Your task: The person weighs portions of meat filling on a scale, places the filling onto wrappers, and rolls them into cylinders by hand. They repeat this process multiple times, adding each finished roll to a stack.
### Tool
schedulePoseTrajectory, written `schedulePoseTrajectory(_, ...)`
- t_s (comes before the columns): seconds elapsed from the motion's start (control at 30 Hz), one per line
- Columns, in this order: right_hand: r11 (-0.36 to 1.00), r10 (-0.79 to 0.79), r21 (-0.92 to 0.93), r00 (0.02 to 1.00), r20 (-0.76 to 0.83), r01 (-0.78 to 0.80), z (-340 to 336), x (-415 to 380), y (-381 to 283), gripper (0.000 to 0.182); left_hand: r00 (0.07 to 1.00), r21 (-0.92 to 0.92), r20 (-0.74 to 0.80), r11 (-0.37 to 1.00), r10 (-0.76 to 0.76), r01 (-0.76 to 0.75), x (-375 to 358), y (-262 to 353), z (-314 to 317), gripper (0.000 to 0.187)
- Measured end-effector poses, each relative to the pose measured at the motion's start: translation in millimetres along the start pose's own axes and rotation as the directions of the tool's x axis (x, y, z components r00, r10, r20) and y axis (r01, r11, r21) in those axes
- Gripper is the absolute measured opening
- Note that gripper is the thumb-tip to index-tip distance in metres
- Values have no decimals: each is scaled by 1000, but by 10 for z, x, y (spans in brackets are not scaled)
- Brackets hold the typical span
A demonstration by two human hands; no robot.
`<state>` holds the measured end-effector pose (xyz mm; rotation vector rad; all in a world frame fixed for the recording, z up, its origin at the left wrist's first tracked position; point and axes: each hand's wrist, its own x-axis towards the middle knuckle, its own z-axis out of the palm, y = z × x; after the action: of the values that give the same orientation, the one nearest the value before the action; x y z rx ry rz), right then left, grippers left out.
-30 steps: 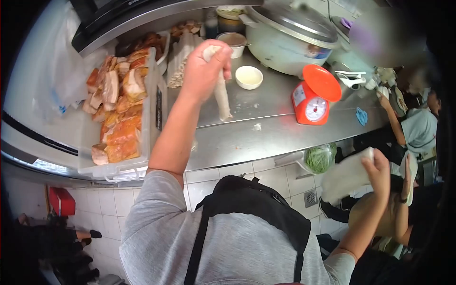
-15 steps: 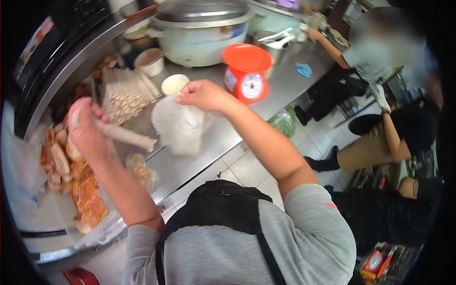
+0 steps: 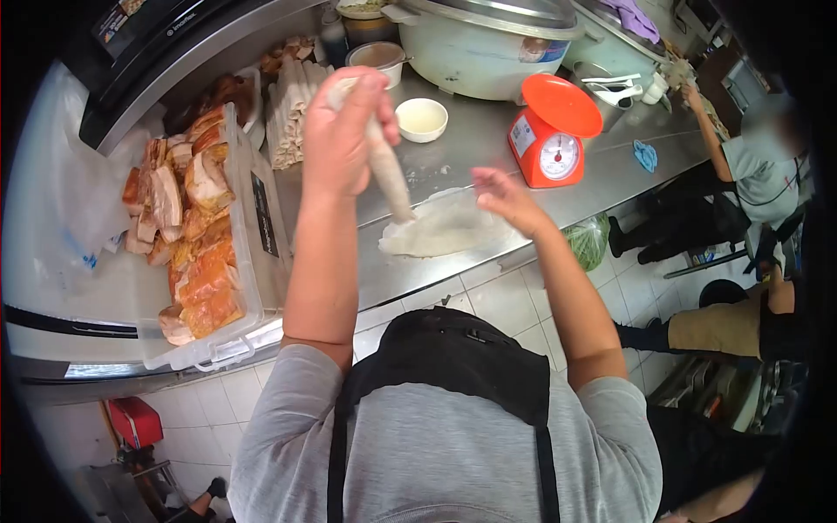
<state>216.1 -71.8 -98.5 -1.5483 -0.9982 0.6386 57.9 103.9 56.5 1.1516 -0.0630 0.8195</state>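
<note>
Since the earlier frame, the pale wrapper (image 3: 449, 228) had been let go and laid on the metal counter (image 3: 484, 131); it had been held up by the right hand (image 3: 510, 202) half a second before. Its sheet was spread near the front edge, somewhat uneven in outline. The right hand was held at its right end, with the fingers loosely parted and nothing gripped; whether the wrapper was touched could not be told. By the left hand (image 3: 342, 131), a slender pale roll (image 3: 389, 179) was still gripped, the fingers curled closely around its upper part, and its lower end was pointed down at the wrapper's left side. Beyond the hands, a small white bowl (image 3: 422, 120) was set between the stacked rolls (image 3: 292, 109) and the orange scale (image 3: 559, 159). At the left, chunks of roasted meat (image 3: 205, 279) were held in a clear plastic container (image 3: 277, 240). A blue cloth (image 3: 645, 156) was seen to the right of the scale.
</note>
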Motion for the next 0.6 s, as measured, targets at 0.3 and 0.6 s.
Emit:
schedulePoseTrajectory(0.3, 668, -96, 720, 937, 335, -188, 477, -182, -535, 41, 982, -449, 186, 885, -39, 120, 162, -273, 55, 59)
schedulePoseTrajectory(0.6, 456, 20, 781, 882, 470, -427, 438, 83, -666, 42, 965, -205, -100, 955, -241, 217, -150, -933, -75, 36)
